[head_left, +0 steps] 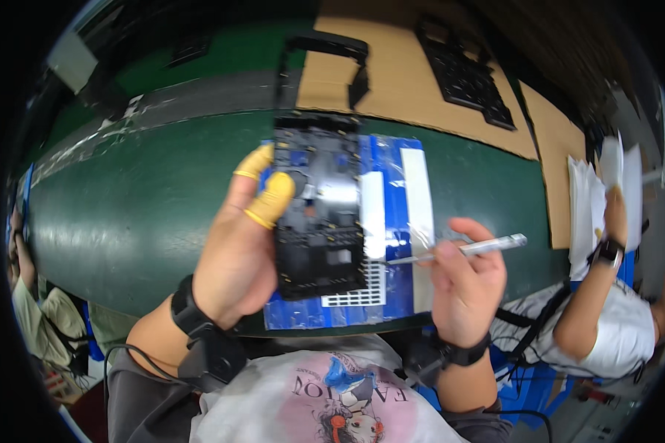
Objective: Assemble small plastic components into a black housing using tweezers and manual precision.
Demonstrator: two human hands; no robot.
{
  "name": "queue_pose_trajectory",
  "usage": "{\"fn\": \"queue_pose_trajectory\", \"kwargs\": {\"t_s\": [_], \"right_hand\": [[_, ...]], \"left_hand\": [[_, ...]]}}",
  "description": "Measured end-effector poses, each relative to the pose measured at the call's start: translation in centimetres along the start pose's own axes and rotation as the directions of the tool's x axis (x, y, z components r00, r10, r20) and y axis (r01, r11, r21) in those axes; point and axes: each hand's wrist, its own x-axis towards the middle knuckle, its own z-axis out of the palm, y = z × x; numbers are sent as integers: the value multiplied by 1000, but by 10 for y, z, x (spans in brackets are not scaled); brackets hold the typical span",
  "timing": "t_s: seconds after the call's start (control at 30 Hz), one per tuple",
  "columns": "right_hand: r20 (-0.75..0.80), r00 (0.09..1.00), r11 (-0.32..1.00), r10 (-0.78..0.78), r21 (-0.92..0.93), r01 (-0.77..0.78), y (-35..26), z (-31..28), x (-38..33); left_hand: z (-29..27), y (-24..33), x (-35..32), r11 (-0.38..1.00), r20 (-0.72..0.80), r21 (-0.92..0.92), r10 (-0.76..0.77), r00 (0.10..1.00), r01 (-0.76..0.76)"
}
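My left hand (pixel 244 244), with yellow finger cots on its thumb and a finger, is closed on the left edge of a long black plastic housing (pixel 321 199) with an open frame at its far end. The housing is held up over a blue taped board (pixel 395 221). In my right hand (pixel 465 284), pinched between thumb and fingers, is a slim silver pen-like tool (pixel 488 245) with a thin pointed tip. That tip is close to the housing's right edge; I cannot tell whether they touch. Below lies a white label sheet (pixel 355 294) with a grid, partly hidden by the housing.
White strips (pixel 419 214) lie on the board. Cardboard (pixel 391 81) covers the far part of the green table (pixel 125 214), with another black plastic part (pixel 469 74) on it. At right, a co-worker's hand (pixel 615 218) is by white sheets (pixel 582 210). Another person sits far left.
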Motion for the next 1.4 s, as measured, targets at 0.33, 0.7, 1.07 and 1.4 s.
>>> {"fn": "queue_pose_trajectory", "kwargs": {"t_s": [0.33, 0.7, 1.07, 1.4], "right_hand": [[168, 980, 993, -110, -14, 114, 4, 49, -19], [157, 981, 993, -116, -2, 118, 6, 53, -17], [160, 980, 992, -119, -10, 123, 8, 53, -18], [152, 982, 994, -108, -12, 111, 7, 49, -16]], "left_hand": [[-3, 0, -12, 983, 100, -161, -78, 992, 93], [-5, 0, -11, 983, 95, -165, -67, 993, 82], [-5, -2, -12, 986, 108, -161, -16, 994, 34], [-4, 4, -15, 998, 67, 25, -64, 996, 62]]}}
